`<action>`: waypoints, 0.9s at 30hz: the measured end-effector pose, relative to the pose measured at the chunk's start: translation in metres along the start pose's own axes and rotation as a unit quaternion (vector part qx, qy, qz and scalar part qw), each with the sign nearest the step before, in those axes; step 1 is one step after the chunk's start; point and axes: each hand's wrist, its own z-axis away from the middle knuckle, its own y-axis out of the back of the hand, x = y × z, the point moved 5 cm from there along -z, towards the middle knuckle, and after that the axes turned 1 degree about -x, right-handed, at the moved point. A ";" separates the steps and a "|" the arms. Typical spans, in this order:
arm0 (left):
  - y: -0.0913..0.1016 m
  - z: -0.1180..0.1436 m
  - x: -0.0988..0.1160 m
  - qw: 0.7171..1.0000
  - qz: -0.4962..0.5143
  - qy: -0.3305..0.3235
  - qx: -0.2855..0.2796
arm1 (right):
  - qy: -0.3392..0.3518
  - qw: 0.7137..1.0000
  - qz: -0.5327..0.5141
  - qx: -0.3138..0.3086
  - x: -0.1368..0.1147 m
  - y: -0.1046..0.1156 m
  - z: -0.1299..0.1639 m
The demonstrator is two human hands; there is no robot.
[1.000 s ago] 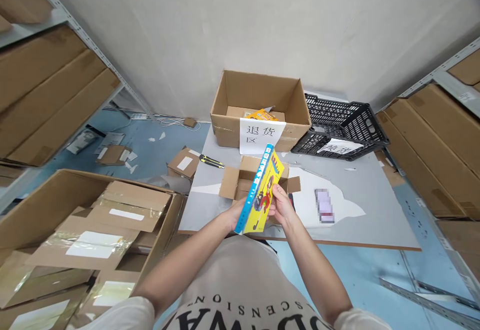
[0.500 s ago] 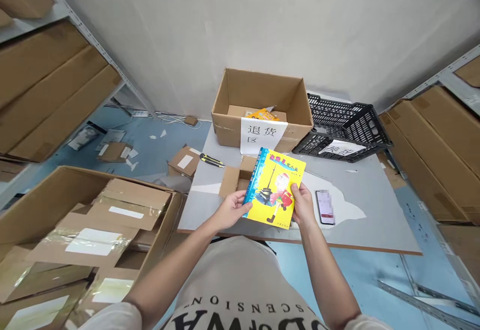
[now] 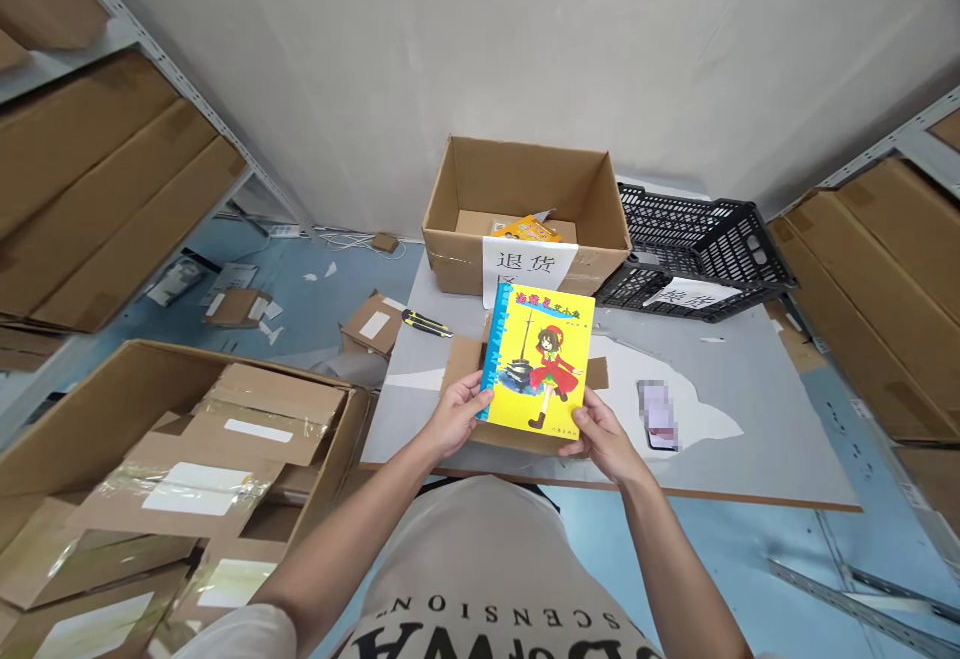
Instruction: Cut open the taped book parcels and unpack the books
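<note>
The yellow book [image 3: 537, 359] is held above the bench [image 3: 750, 459], cover facing up, and hides most of a small open box [image 3: 463, 364]. The left hand [image 3: 454, 415] pinches its blue spine edge; the right hand [image 3: 604, 436] grips its lower right corner. Beside lies a phone [image 3: 658, 415], its screen blurred.

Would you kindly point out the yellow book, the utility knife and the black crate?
yellow book [image 3: 538, 359], head view, middle of front cover.
utility knife [image 3: 426, 321], head view, its handle.
black crate [image 3: 694, 239], head view, mesh wall.
</note>
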 end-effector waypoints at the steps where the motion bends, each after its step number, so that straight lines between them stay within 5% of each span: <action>1: -0.001 -0.002 0.000 1.000 -0.001 -0.002 -0.002 | 0.010 1.000 0.002 0.011 -0.001 0.002 -0.002; 9: 0.001 -0.026 0.004 1.000 -0.028 -0.003 -0.007 | 0.065 0.991 -0.012 0.119 -0.009 0.027 -0.035; 13: 0.017 -0.032 0.010 0.986 -0.160 -0.058 0.002 | 0.119 0.983 -0.018 0.142 -0.051 0.052 -0.078; 15: 0.028 -0.028 0.012 0.947 -0.301 -0.109 0.025 | 0.159 0.977 -0.020 0.143 -0.087 0.064 -0.111; 21: 0.050 -0.004 0.002 0.738 -0.629 -0.228 0.087 | 0.211 0.959 -0.012 0.189 -0.183 0.090 -0.218; 24: 0.056 0.007 -0.010 0.698 -0.669 -0.229 0.112 | 0.172 0.954 0.009 0.245 -0.197 0.094 -0.250; 27: 0.065 0.018 -0.022 0.697 -0.665 -0.218 0.157 | 0.102 0.944 0.071 0.306 -0.195 0.096 -0.264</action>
